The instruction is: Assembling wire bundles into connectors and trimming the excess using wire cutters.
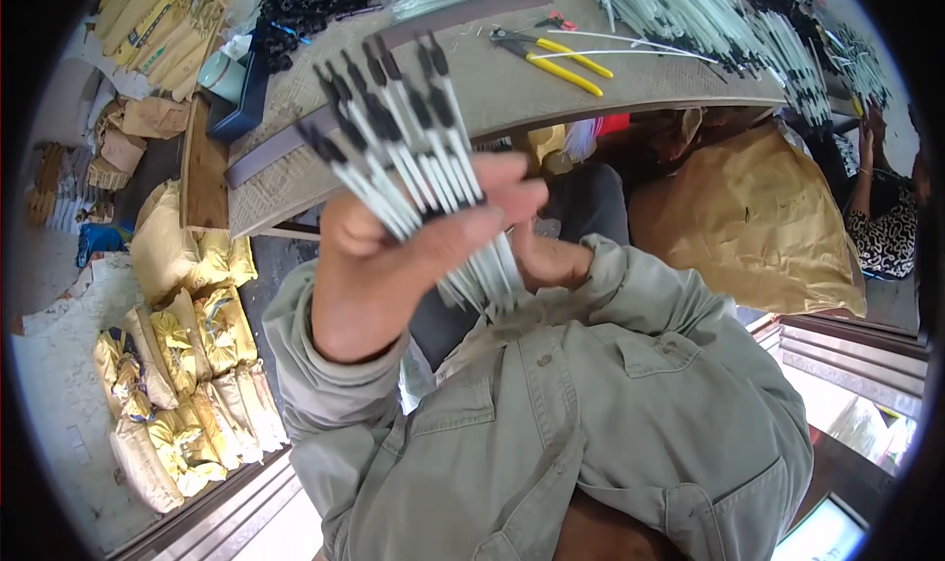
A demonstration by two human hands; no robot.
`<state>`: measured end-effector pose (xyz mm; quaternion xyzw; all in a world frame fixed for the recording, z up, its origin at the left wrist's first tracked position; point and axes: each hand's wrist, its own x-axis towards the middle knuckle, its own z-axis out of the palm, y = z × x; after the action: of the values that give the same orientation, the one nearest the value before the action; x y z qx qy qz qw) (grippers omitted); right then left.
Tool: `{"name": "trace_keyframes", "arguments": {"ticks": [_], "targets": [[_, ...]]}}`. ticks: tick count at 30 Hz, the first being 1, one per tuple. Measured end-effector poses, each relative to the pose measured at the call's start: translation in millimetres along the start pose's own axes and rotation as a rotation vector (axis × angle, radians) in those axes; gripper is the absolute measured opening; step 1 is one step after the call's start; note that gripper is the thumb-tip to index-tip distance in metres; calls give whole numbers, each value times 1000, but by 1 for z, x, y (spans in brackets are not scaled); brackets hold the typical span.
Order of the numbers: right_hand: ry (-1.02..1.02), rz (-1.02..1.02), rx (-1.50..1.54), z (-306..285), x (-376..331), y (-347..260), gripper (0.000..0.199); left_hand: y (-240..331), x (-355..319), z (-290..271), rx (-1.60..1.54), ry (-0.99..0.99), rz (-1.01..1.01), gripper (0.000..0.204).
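Many rods (455,181); right hand (553,260) half-hidden.

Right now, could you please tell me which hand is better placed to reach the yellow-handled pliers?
Probably the right hand: it lies toward the same side as the pliers, while the left hand grips the bundle of white rods. Whether the right also grips it is hidden.

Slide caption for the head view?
Left hand gripping black-tipped white rods, right hand close by; yellow-handled pliers on the bench beyond.
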<state>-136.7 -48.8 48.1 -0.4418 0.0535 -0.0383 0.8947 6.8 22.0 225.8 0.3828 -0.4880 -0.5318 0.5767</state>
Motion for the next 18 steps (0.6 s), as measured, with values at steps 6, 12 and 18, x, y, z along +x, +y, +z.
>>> {"name": "trace_keyframes", "arguments": {"ticks": [6, 12, 18], "targets": [[-315, -38, 96, 8, 10, 8, 93, 1, 11, -15, 7, 184, -130, 37], [-331, -419, -603, -16, 28, -13, 78, -6, -4, -40, 162, -497, 258, 38], [-290, -577, -726, -18, 33, -66, 103, -28, -18, -45, 528, -950, 503, 49]]}}
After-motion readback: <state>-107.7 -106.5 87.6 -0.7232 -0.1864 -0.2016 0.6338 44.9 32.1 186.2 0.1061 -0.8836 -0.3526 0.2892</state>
